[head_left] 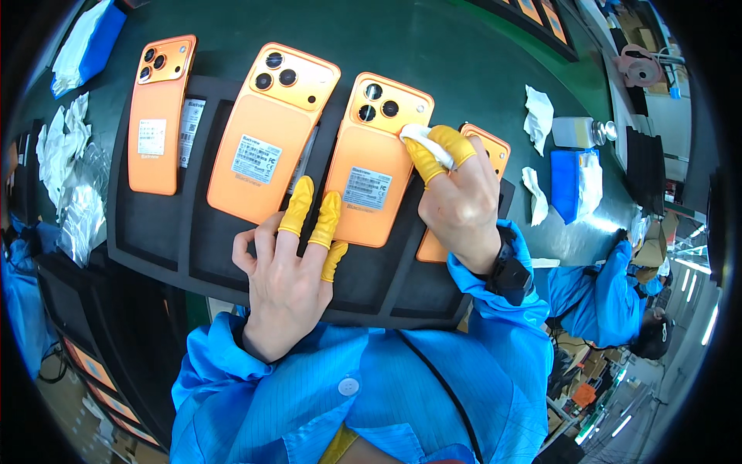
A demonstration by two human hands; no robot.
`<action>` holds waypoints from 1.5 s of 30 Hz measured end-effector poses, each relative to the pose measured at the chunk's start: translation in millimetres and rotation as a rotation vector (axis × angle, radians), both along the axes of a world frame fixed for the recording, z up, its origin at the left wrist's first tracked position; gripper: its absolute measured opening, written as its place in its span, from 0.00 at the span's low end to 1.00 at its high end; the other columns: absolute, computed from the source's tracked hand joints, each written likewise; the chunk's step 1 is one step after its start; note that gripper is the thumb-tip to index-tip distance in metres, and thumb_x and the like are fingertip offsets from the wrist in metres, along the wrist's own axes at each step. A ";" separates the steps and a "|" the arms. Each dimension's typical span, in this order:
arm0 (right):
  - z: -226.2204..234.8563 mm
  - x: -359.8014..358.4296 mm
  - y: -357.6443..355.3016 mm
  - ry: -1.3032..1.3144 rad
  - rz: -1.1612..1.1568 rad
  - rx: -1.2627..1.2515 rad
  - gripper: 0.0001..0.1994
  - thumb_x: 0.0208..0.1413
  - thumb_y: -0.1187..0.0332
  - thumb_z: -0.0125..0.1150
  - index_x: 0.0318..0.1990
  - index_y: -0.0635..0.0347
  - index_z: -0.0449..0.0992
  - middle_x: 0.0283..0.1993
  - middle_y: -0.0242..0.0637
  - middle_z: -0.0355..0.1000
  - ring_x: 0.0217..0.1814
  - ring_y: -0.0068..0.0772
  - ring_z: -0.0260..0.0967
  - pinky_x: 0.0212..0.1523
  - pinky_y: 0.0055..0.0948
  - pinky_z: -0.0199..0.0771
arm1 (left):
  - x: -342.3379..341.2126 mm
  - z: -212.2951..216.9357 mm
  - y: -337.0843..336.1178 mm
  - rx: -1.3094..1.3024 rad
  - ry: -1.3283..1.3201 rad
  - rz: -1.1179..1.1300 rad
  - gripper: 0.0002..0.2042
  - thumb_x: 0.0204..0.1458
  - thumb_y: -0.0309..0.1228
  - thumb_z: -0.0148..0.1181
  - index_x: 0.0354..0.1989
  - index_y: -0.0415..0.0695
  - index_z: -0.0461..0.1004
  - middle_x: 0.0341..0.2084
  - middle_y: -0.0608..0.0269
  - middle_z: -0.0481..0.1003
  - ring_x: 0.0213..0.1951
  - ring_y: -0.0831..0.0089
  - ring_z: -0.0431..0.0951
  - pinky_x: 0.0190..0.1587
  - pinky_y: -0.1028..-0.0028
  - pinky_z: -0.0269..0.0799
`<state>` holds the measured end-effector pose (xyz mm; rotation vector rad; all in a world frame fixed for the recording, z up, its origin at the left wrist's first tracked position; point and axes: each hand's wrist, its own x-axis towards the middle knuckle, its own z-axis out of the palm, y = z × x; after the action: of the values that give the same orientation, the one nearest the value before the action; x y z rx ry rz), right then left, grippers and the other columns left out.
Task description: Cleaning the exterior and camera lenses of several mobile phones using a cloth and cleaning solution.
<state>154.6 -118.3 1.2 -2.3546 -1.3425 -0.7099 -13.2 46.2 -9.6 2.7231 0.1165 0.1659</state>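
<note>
Green table (232, 22), black tray (147, 230) on it. L to R: 1st phone (154, 116), 2nd phone (267, 127). L hand (286, 286) loosely bent, index at 3rd phone (369, 155)'s lower-L edge, thumb by its bottom; can't tell if gripping or just steadying. 3rd phone's approx 1 o'clock from L hand, 10 from R hand (464, 201); long axis just past 12, cams up top. L's nearer the bottom, R the cams, pinching white cloth (415, 133) btwn thumb & index at the 2 o'clock edge. 4th phone (495, 148) partly hidden behind R.

Workshop: orange phones (272, 127), blue-coated co-worker (595, 305)
</note>
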 end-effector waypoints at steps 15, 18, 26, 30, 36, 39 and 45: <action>-3.7 0.9 -7.9 0.003 -0.058 -0.015 0.17 0.38 0.79 0.63 0.41 0.65 0.82 0.42 0.46 0.73 0.37 0.43 0.72 0.38 0.37 0.76 | 5.3 11.9 3.2 0.013 -0.008 -0.004 0.27 0.49 0.27 0.64 0.61 0.43 0.69 0.64 0.50 0.61 0.60 0.49 0.60 0.62 0.53 0.47; -11.4 -5.8 -23.5 0.141 0.046 0.031 0.20 0.36 0.77 0.61 0.42 0.66 0.80 0.45 0.42 0.74 0.43 0.44 0.73 0.42 0.40 0.77 | 10.0 15.1 -7.2 0.076 -0.037 -0.044 0.25 0.53 0.32 0.62 0.61 0.42 0.69 0.64 0.47 0.61 0.59 0.48 0.62 0.61 0.53 0.50; 33.5 39.0 -95.5 -0.078 -0.349 0.253 0.14 0.38 0.76 0.61 0.38 0.64 0.79 0.36 0.43 0.70 0.40 0.42 0.69 0.37 0.35 0.73 | -4.3 31.3 -9.0 0.068 -0.235 -0.017 0.22 0.54 0.41 0.65 0.56 0.47 0.75 0.50 0.49 0.74 0.48 0.50 0.76 0.49 0.55 0.72; 45.9 81.5 -169.9 -0.284 -0.743 0.265 0.06 0.50 0.71 0.60 0.32 0.63 0.80 0.37 0.42 0.70 0.42 0.40 0.69 0.39 0.36 0.72 | -11.3 24.5 -2.7 -0.004 -0.346 -0.047 0.20 0.53 0.36 0.66 0.55 0.47 0.76 0.48 0.50 0.75 0.46 0.52 0.76 0.48 0.60 0.73; 27.4 102.8 -196.2 -0.240 -0.800 0.084 0.06 0.49 0.71 0.60 0.32 0.62 0.81 0.38 0.41 0.70 0.45 0.39 0.70 0.41 0.36 0.73 | -4.5 9.5 -0.9 -0.098 -0.382 -0.071 0.20 0.50 0.29 0.67 0.53 0.46 0.77 0.42 0.51 0.74 0.30 0.63 0.73 0.35 0.68 0.74; 25.1 106.3 -185.1 -0.177 -0.744 0.045 0.06 0.46 0.73 0.60 0.32 0.62 0.81 0.37 0.42 0.71 0.44 0.42 0.70 0.42 0.36 0.73 | -3.7 13.5 -3.7 -0.188 -0.445 -0.198 0.19 0.50 0.26 0.67 0.53 0.45 0.78 0.44 0.52 0.74 0.25 0.69 0.69 0.29 0.72 0.70; 26.5 96.7 -203.4 -0.212 -0.885 0.196 0.09 0.40 0.80 0.59 0.31 0.64 0.81 0.35 0.47 0.71 0.40 0.48 0.71 0.39 0.41 0.74 | -0.4 33.6 -24.1 -0.366 -0.197 -0.252 0.20 0.53 0.26 0.64 0.56 0.43 0.75 0.48 0.46 0.73 0.41 0.57 0.75 0.46 0.65 0.73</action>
<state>251.2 -321.6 27.7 -2.7012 -0.1871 -1.2734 -13.6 22.1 24.0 2.3165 -0.2302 0.3055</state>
